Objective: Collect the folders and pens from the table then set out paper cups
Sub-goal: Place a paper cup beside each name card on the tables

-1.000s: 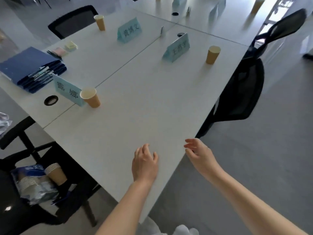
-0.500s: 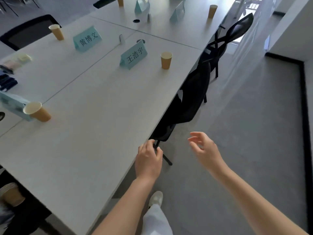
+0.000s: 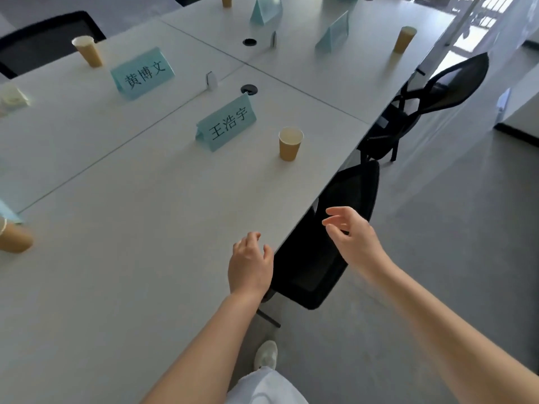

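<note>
1. Paper cup: upright on the desk beside the name card, forward of both hands and well apart from them. Long axis vertical.
2. Other cups: one at the desk's left edge, one by the far-left card, one on the far desk. All upright.
3. Folders and pens: none in view.
4. Left hand: over the desk's near edge, palm down, fingers loosely curled, holding nothing. Whether it touches the desk cannot be told.
5. Right hand: off the desk, above the black chair, fingers relaxed and spread, empty.
6. Judgement: cups appear set at each visible place; the nearest cup lies about equally far from either hand, ahead and up the desk.
</note>
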A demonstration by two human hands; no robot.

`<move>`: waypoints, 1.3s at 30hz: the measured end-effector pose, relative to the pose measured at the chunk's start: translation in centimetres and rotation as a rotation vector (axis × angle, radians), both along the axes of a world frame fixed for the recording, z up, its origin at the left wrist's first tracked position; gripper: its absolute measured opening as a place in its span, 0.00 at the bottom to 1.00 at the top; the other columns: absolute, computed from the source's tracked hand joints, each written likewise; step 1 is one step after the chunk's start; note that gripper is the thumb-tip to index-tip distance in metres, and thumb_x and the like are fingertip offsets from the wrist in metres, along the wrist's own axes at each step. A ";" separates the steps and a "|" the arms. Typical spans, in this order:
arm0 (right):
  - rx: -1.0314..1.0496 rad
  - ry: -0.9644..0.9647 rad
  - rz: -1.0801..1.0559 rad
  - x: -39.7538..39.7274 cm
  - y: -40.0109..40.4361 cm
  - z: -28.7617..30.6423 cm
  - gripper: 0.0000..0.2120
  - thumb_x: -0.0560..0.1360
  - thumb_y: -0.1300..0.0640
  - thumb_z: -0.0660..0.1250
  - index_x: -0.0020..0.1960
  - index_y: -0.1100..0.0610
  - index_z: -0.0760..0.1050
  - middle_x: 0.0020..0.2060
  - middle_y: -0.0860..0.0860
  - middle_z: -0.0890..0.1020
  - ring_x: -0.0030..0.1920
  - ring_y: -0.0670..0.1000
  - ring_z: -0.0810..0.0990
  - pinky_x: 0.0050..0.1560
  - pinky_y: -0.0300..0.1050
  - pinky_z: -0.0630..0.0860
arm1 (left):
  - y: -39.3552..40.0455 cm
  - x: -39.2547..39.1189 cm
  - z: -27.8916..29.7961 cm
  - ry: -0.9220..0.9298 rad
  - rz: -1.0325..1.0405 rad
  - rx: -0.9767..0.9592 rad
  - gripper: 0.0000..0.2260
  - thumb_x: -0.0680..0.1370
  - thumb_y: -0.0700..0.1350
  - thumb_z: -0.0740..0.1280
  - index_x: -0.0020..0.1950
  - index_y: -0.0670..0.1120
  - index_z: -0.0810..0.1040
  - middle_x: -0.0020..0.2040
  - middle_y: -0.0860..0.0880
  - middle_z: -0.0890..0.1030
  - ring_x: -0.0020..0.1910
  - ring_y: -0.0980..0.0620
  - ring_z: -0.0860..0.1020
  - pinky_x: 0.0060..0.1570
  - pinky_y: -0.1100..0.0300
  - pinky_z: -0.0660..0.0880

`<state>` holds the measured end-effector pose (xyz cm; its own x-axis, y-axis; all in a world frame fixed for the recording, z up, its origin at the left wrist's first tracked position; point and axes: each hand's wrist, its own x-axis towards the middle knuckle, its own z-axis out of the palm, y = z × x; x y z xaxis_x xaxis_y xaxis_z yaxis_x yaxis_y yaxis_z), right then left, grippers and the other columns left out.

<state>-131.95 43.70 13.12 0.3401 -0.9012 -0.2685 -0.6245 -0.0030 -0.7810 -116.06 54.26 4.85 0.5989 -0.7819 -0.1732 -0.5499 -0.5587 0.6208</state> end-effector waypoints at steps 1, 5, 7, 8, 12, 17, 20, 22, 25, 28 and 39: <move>0.006 -0.002 0.004 0.2 -1.8 -0.1 0.14 0.79 0.59 0.61 0.64 0.51 0.71 0.53 0.45 0.81 0.53 0.45 0.78 0.40 0.29 0.69 | -1.6 0.1 0.0 0.006 0.013 0.004 0.16 0.82 0.47 0.58 0.68 0.44 0.71 0.65 0.48 0.76 0.66 0.49 0.70 0.58 0.53 0.73; 0.018 0.012 0.045 0.8 -8.0 -0.8 0.15 0.79 0.58 0.61 0.64 0.50 0.71 0.53 0.44 0.81 0.54 0.46 0.78 0.45 0.33 0.69 | -6.9 -0.1 -0.4 0.008 0.044 0.028 0.16 0.82 0.47 0.58 0.68 0.44 0.71 0.65 0.49 0.76 0.66 0.49 0.70 0.58 0.53 0.74; 0.033 0.013 0.080 0.9 -11.0 -1.3 0.15 0.78 0.58 0.61 0.64 0.49 0.71 0.52 0.44 0.81 0.55 0.46 0.78 0.45 0.34 0.70 | -9.6 -0.6 -0.8 0.015 0.073 0.043 0.16 0.82 0.47 0.58 0.68 0.44 0.71 0.65 0.48 0.76 0.66 0.49 0.70 0.58 0.52 0.74; 0.039 0.010 0.104 0.8 -12.6 -1.7 0.15 0.78 0.58 0.61 0.64 0.49 0.71 0.52 0.44 0.81 0.54 0.45 0.78 0.45 0.33 0.70 | -10.9 -0.9 -1.0 0.018 0.092 0.053 0.16 0.82 0.47 0.58 0.68 0.44 0.71 0.65 0.48 0.76 0.66 0.49 0.70 0.58 0.52 0.74; 0.074 0.000 0.211 0.5 -18.2 -3.0 0.15 0.79 0.58 0.61 0.64 0.49 0.71 0.53 0.44 0.81 0.55 0.44 0.77 0.44 0.31 0.70 | -15.5 -2.7 -2.0 0.023 0.178 0.092 0.16 0.82 0.47 0.58 0.69 0.44 0.70 0.65 0.47 0.76 0.66 0.48 0.70 0.57 0.52 0.73; 0.101 0.025 0.378 0.2 -25.6 -4.3 0.16 0.79 0.58 0.62 0.65 0.49 0.70 0.54 0.44 0.80 0.54 0.44 0.77 0.43 0.31 0.70 | -20.6 -6.3 -3.0 0.015 0.339 0.106 0.17 0.82 0.46 0.58 0.70 0.43 0.69 0.66 0.47 0.76 0.67 0.48 0.69 0.59 0.56 0.71; 0.112 0.028 0.440 1.2 -28.3 -4.7 0.18 0.78 0.57 0.64 0.66 0.50 0.69 0.55 0.45 0.79 0.58 0.46 0.76 0.49 0.37 0.73 | -22.4 -7.1 -3.7 -0.012 0.380 0.096 0.18 0.82 0.46 0.58 0.71 0.43 0.69 0.66 0.46 0.74 0.68 0.49 0.68 0.62 0.58 0.69; 0.109 0.025 0.487 2.6 -29.9 -5.3 0.21 0.77 0.55 0.68 0.67 0.52 0.67 0.56 0.46 0.77 0.59 0.48 0.76 0.57 0.44 0.74 | -23.5 -6.9 -4.3 -0.050 0.413 0.093 0.17 0.81 0.44 0.60 0.70 0.42 0.69 0.67 0.45 0.74 0.69 0.48 0.67 0.64 0.58 0.68; 0.115 0.010 0.550 5.6 -31.5 -6.1 0.27 0.74 0.53 0.71 0.70 0.53 0.64 0.60 0.48 0.74 0.60 0.49 0.75 0.59 0.44 0.72 | -24.8 -5.2 -5.2 -0.113 0.484 0.069 0.17 0.79 0.41 0.63 0.66 0.38 0.72 0.66 0.43 0.74 0.69 0.44 0.68 0.68 0.54 0.68; 0.101 0.013 0.615 9.0 -32.6 -7.3 0.35 0.72 0.52 0.73 0.73 0.54 0.59 0.65 0.50 0.70 0.64 0.49 0.71 0.64 0.48 0.70 | -26.1 -2.5 -6.6 -0.185 0.561 0.071 0.17 0.76 0.39 0.66 0.63 0.35 0.74 0.65 0.38 0.75 0.69 0.36 0.69 0.69 0.46 0.68; 0.038 0.011 0.768 15.3 -34.1 -11.9 0.45 0.66 0.55 0.78 0.75 0.51 0.56 0.71 0.49 0.66 0.69 0.50 0.66 0.65 0.41 0.63 | -28.7 4.5 -11.1 -0.176 0.648 0.253 0.28 0.80 0.47 0.60 0.79 0.45 0.57 0.80 0.48 0.55 0.80 0.44 0.49 0.75 0.43 0.46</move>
